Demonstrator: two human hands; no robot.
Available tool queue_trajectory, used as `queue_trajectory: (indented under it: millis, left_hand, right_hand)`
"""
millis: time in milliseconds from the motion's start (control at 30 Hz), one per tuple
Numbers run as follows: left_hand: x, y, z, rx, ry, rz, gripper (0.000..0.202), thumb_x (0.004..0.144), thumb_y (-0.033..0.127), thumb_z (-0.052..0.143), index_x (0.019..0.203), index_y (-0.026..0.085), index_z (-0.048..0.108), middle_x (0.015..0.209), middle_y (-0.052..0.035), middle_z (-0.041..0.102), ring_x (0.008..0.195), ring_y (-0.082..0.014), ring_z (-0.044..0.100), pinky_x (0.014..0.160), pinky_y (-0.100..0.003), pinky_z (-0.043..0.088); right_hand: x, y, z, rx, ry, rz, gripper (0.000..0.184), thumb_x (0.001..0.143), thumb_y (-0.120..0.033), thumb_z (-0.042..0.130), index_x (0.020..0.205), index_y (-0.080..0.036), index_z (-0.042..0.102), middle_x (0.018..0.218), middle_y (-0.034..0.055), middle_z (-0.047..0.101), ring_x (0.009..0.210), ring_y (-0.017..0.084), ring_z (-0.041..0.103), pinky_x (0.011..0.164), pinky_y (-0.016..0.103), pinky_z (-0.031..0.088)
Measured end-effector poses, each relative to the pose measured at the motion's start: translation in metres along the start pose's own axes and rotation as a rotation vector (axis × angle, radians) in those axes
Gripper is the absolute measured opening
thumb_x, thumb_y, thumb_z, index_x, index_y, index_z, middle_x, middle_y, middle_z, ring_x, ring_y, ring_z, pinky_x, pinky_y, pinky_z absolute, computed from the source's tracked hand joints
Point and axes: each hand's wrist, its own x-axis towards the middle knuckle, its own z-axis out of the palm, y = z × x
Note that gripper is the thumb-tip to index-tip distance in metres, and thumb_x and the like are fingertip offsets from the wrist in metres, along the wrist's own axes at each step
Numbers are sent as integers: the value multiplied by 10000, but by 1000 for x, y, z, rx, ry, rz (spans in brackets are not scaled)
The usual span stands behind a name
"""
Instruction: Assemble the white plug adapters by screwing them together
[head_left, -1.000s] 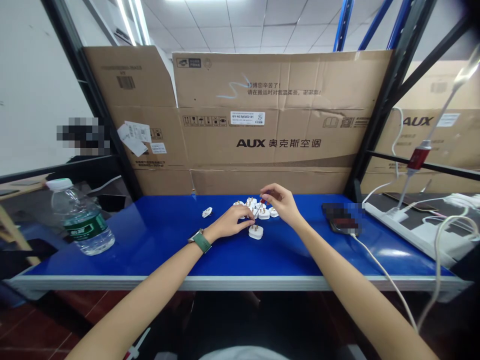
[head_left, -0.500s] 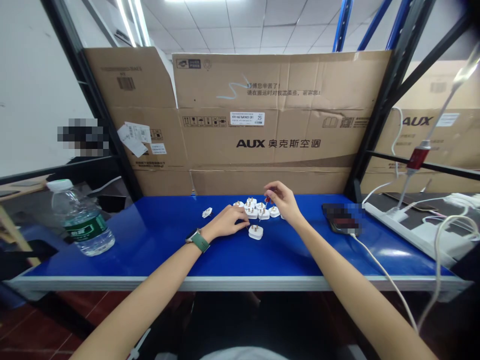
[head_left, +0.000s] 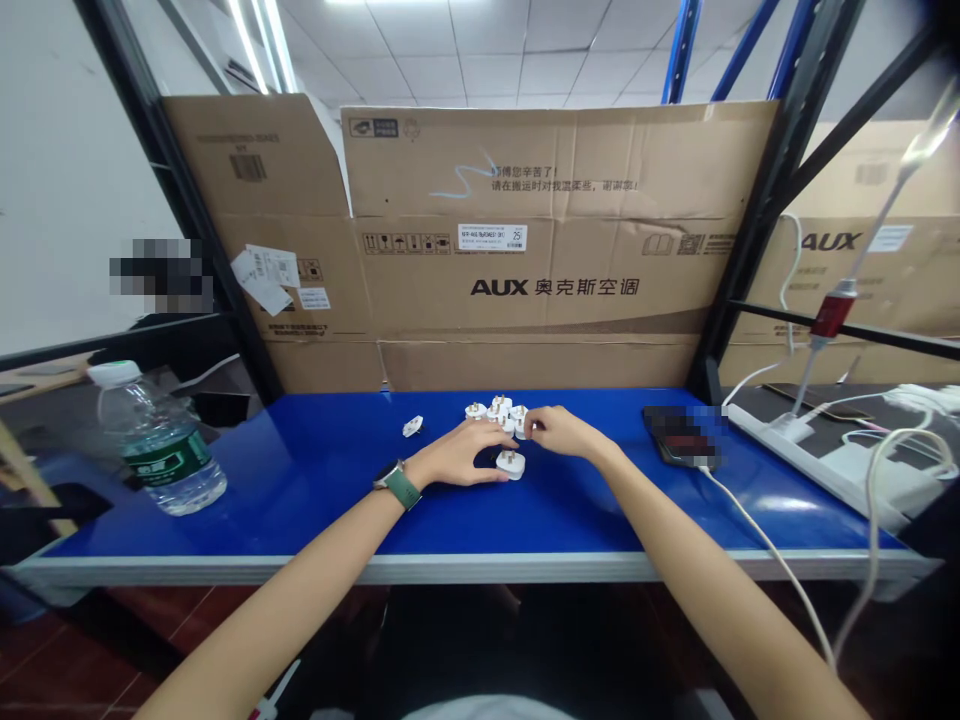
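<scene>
Plug (head_left: 511,463) lies centrally on the surface (head_left: 300,500), our left hand (head_left: 465,455) pinching it, right hand (head_left: 561,433) curled at other plugs (head_left: 495,409), grip unclear; we judge it light, rigid, slick: hold the body, not the pins.

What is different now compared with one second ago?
The right hand came down from above the white plugs to the table beside them; its red tool no longer shows. The left hand shifted slightly toward the front plug. The bottle, phone and lone plug stayed.
</scene>
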Motion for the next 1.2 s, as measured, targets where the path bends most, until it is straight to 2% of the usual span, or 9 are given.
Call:
queue_trajectory:
  millis: [67, 133, 267, 400, 500, 667, 800, 1000, 1200]
  left_hand:
    - [0, 0, 2, 27, -21, -1, 403, 924, 466, 713, 1284, 288, 678, 1242, -78, 702, 1200, -281, 618, 1096, -426, 404]
    - [0, 0, 4, 50, -34, -8, 357, 938, 438, 692, 1264, 293, 687, 1212, -76, 705, 1196, -285, 612, 1112, -442, 384]
    - [1, -1, 5, 40, -23, -31, 285, 925, 411, 701, 1180, 283, 706, 1132, -59, 721, 1134, -272, 631, 1089, -434, 381]
    - [3, -2, 4, 3, 85, -85, 330, 904, 375, 731, 1209, 267, 665, 1187, -59, 719, 1156, -269, 632, 1068, -427, 380]
    - [3, -6, 4, -10, 229, -158, 376, 885, 340, 746, 1232, 252, 630, 1232, -67, 707, 1149, -267, 641, 1046, -424, 402]
    - [5, -16, 5, -64, 394, -222, 369, 845, 347, 786, 1162, 230, 636, 1167, -44, 724, 1054, -241, 682, 955, -374, 474]
    - [5, -16, 4, -76, 384, -213, 383, 846, 387, 795, 1160, 237, 636, 1151, -30, 732, 1031, -232, 694, 947, -358, 493]
    - [4, -7, 3, -67, 355, -244, 398, 875, 416, 752, 1194, 245, 585, 1131, -39, 730, 1004, -232, 688, 942, -364, 493]
    - [5, -7, 0, -84, 381, -263, 344, 842, 356, 744, 1108, 231, 566, 1059, -24, 718, 918, -209, 684, 853, -330, 501]
  right_hand:
    - [-2, 0, 2, -63, -103, -19, 255, 803, -88, 576, 880, -215, 783, 918, 51, 794, 837, 204, 700, 740, 255, 439]
    - [-3, -2, 1, -78, -150, -55, 272, 786, -71, 596, 868, -226, 803, 929, 42, 807, 858, 210, 719, 758, 257, 454]
    - [-5, -3, -3, -38, -178, -91, 204, 779, -113, 668, 854, -228, 820, 854, 24, 800, 795, 201, 713, 716, 258, 459]
    - [-6, -4, -5, 45, -173, -98, 216, 751, -167, 757, 956, -214, 804, 846, 11, 783, 773, 195, 700, 699, 257, 463]
    - [-5, -8, -4, 150, -90, -168, 326, 738, -229, 824, 1055, -188, 760, 954, 34, 787, 861, 215, 709, 776, 278, 485]
    - [-1, -13, 2, 241, 144, -263, 286, 816, -324, 802, 1051, -188, 714, 1041, 57, 767, 945, 225, 698, 843, 305, 484]
    - [1, -14, 7, 264, 221, -310, 359, 803, -326, 815, 1114, -207, 681, 1088, 59, 758, 1002, 235, 694, 885, 322, 484]
    - [-1, -17, 9, 215, 234, -328, 306, 834, -359, 773, 1083, -216, 666, 1076, 55, 759, 967, 233, 698, 851, 313, 478]
    - [-4, -19, 3, 224, 277, -310, 267, 835, -324, 731, 1055, -203, 640, 1047, 49, 751, 930, 216, 690, 829, 296, 472]
